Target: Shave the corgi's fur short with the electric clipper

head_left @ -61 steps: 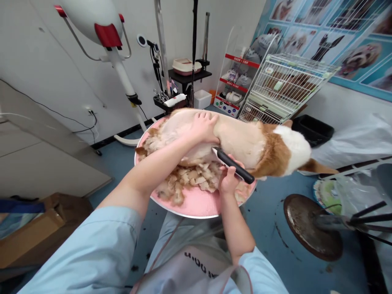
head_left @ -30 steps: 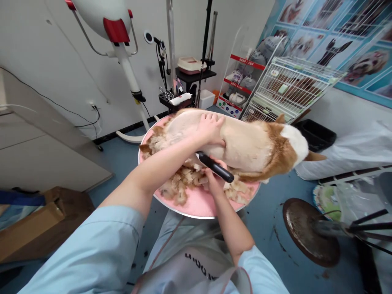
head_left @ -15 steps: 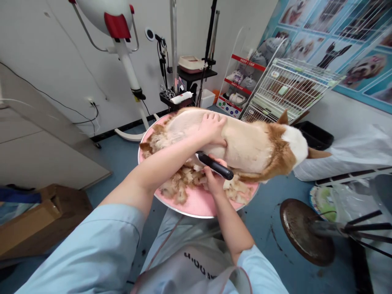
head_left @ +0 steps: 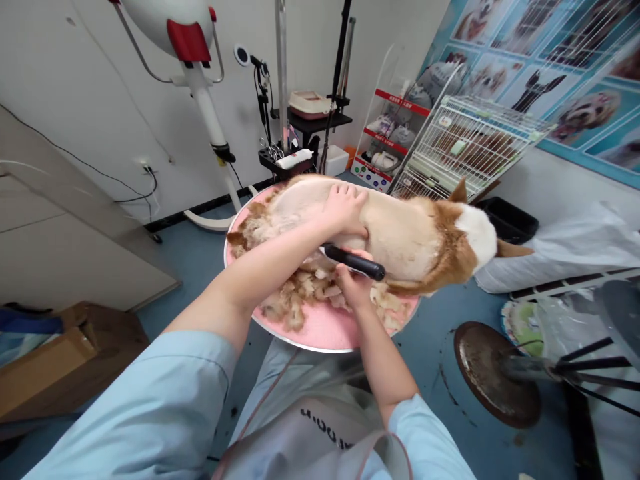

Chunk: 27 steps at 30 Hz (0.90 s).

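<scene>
A partly shaved animal with orange and white fur and pointed ears lies on a round pink table; whether it is a cat or a dog I cannot tell. My left hand lies on its shaved body with the fingers slightly apart, holding nothing. Below that, my right hand is closed around a black hair clipper. The clipper's head end points left, beneath my left forearm and against the animal's near side, where the blade is hidden. Clumps of cut fur lie along the near side of the table.
Behind the table stand a tool tray with scissors and a white tube, and a white stand dryer. A wire cage is at the back right. A round rusty base stands on the floor at right, a cardboard box at left.
My right hand and the clipper have shifted slightly right and up along the animal's side. My left hand stays on the body. The whole view has moved a little.
</scene>
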Available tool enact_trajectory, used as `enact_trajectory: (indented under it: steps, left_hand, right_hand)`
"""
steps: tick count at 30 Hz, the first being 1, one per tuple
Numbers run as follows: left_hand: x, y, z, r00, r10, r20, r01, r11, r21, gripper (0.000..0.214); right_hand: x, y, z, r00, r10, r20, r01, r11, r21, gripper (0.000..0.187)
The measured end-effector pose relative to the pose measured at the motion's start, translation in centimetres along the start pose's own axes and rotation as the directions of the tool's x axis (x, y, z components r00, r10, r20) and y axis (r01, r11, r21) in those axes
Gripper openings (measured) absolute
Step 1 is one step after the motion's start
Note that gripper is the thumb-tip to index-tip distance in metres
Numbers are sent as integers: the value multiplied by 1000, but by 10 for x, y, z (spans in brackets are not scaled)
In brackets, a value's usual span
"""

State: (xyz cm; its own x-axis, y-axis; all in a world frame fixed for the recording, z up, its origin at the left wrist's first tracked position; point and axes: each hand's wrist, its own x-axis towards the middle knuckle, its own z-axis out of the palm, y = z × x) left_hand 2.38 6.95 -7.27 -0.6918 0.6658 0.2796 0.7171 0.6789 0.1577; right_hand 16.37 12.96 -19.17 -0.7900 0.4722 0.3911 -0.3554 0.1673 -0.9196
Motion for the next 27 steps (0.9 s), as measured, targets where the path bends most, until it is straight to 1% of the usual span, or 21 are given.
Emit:
enact_trajectory:
  steps: [3, 6, 10, 14, 15, 16, 18, 19, 20, 21, 22, 25, 27]
  left_hand:
    - [1, -2, 2, 1000, 2, 1, -2, 1000, -26, 103]
    - [2, -4, 3, 1000, 20, -3, -20, 999, -34, 105]
    - [1, -4, 2, 1000, 18, 0, -18, 999, -28, 106]
    - [-2, -3, 2, 1000, 17, 13, -17, 999, -40, 107]
    - [-3, -3, 2, 1000, 14, 10, -13, 999, -39, 106]
    - [-4, -2, 2, 1000, 10, 5, -10, 999, -37, 105]
    - [-5, -1, 2, 1000, 9, -2, -9, 999, -31, 104]
    - [-6, 0, 1, 1000, 12, -2, -12, 1000, -27, 103]
    - [-6, 0, 0, 1000, 16, -3, -16, 1000, -21, 102]
    - [-7, 0, -1, 1000, 19, -6, -20, 1000, -16, 102]
    - [-8, 0, -2, 1000, 22, -12, -22, 1000, -11, 102]
    - [-10, 0, -5, 999, 29, -34, -29, 1000, 4, 104]
    - [-10, -1, -5, 999, 36, -39, -36, 999, 11, 104]
  right_hand:
    - [-9, 6, 12, 993, -98, 72, 99, 995, -13, 41]
    - [-16, 10, 18, 982, -135, 132, 137, 991, -8, 41]
    - [-20, 13, 21, 970, -147, 193, 152, 988, -11, 41]
    - [-19, 9, 19, 953, -116, 280, 133, 990, -44, 40]
    - [-18, 7, 19, 953, -115, 279, 133, 990, -48, 40]
    - [-18, 4, 18, 962, -120, 246, 135, 990, -46, 39]
    - [-18, 0, 19, 986, -133, 100, 137, 990, -32, 39]
    - [-19, 0, 21, 991, -135, 25, 135, 991, -23, 39]
    - [-20, 0, 24, 991, -133, -26, 133, 991, -19, 38]
    - [-22, 2, 27, 991, -132, -36, 132, 991, -18, 38]
    - [-25, 4, 32, 991, -136, -11, 136, 991, -21, 37]
    - [-34, 12, 41, 979, -154, 131, 161, 986, -44, 36]
    - [-37, 13, 43, 972, -169, 165, 180, 982, -57, 38]
